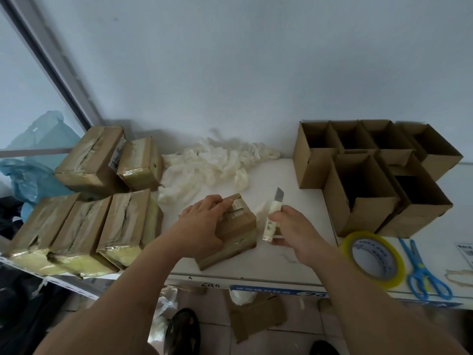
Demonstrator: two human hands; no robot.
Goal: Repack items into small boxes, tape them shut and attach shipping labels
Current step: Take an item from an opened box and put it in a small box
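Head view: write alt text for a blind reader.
A left hand steadies a taped box on a white table while the right hand holds a knife, blade out. Taped boxes lie left, open boxes right.

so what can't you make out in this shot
Head view only:
- Taped box: contents hidden by its cardboard; top partly covered by the left hand.
- Knife: handle partly hidden by the right hand.
- Open boxes: bottoms in shadow.
- Paper sheet: cut off by the right edge, print too small.
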